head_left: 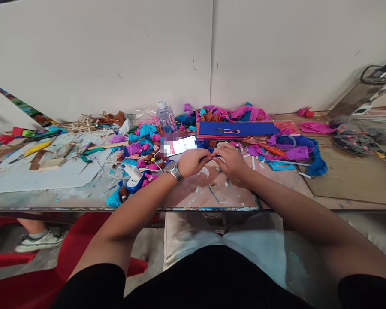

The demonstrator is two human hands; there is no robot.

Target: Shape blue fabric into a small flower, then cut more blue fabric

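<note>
Over the middle of the worktable (183, 193), my left hand (193, 162) and my right hand (230, 161) meet fingertip to fingertip. The fingers of both are pinched on something small and dark that they mostly hide, so I cannot make out what it is. A lit phone (184, 146) lies just beyond my left hand. Beyond my right hand, thread snips (228, 131) rest on a stack topped by a blue sheet (257, 128). Crumpled pink, blue and brown pieces (146, 131) are heaped around.
A clear bottle (166, 118) stands behind the phone. A blue and white plug adapter (137, 180) with a white cable lies at left. Further left are a yellow-handled cutter (37, 148) and a wood block (52, 164). A tape roll (285, 142) and grey mesh bundle (352, 135) are at right.
</note>
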